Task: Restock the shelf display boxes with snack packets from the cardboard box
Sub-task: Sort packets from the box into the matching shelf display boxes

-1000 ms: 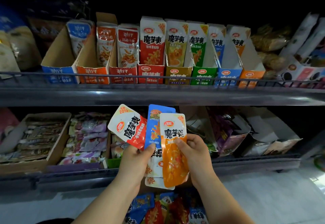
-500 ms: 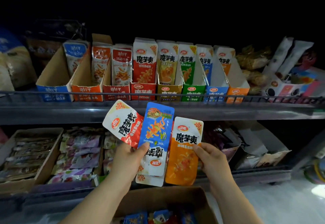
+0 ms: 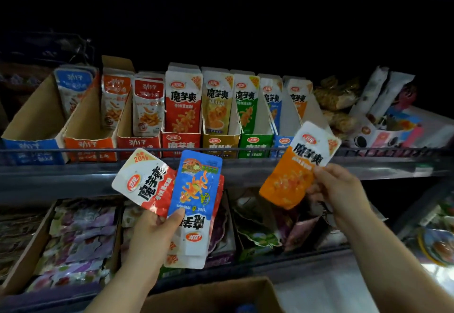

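orange packet (image 3: 298, 165) pinched by right hand (image 3: 340, 187); left hand (image 3: 154, 229) grips 2 fanned packets (image 3: 172, 190).

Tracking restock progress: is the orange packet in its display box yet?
Out: right hand pinches orange packet in front of the shelf.

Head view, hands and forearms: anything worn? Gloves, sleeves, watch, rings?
Nothing worn shows. The left hand and right hand are bare: no gloves, and no rings visible. Both forearms, left and right, are bare down to the frame's lower edge, with no sleeve, watch or band in view. The light is dim, so small marks could be missed.
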Demonstrator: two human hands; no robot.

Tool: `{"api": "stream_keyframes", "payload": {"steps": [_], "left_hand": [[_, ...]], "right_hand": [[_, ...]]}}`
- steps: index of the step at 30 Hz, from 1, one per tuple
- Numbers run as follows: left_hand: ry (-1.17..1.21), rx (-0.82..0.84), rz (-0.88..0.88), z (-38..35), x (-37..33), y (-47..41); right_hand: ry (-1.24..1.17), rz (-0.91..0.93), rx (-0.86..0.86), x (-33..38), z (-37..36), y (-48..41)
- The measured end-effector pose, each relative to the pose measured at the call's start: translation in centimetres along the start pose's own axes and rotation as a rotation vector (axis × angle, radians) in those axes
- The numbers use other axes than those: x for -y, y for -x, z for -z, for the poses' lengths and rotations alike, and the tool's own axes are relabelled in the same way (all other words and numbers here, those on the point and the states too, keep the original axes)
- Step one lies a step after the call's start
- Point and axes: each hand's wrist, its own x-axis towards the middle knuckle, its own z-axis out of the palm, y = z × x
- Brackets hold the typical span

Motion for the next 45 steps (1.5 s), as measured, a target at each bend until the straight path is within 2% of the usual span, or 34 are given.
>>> {"api": "stream_keyframes", "payload": {"steps": [6, 12, 19, 30, 34, 38, 41, 45], "left_hand": [[-0.092, 0.001, -0.005, -2.3, 0.1, -0.3], [-0.035, 0.058, 0.036, -3.5, -1.4, -0.3], [-0.016, 0.014, 0.027, -5.7, -2.5, -2.2], [-0.054, 0.049, -0.075, -7.6, -3.9, -4.8], [-0.070, 0.049, -0.104, -7.8, -3.9, -4.8], [-0.086, 0.072, -0.108, -8.1, -4.3, -4.6], [-0.085, 0.086, -0.097, -8.0, -4.3, -4.9], [-0.083, 0.086, -0.089, -7.9, -4.2, -5.2]], "right_hand": [[0.099, 0.134, -0.076, 4.1, 2.2, -5.3], [0.085, 0.209, -0.114, 7.2, 3.3, -9.1], [0.140, 0.324, -0.162, 8.4, 3.0, -13.8], [0.380, 0.171, -0.056, 6.4, 0.5, -17.4], [0.476, 0.205, -0.131, 5.3, -0.6, -17.5], [0.599, 0.234, -0.113, 4.9, -1.3, -17.4], [0.622, 0.195, -0.107, 4.8, -1.3, -18.2], [0.529, 0.091, -0.090, 4.9, -1.1, -19.7]]}}
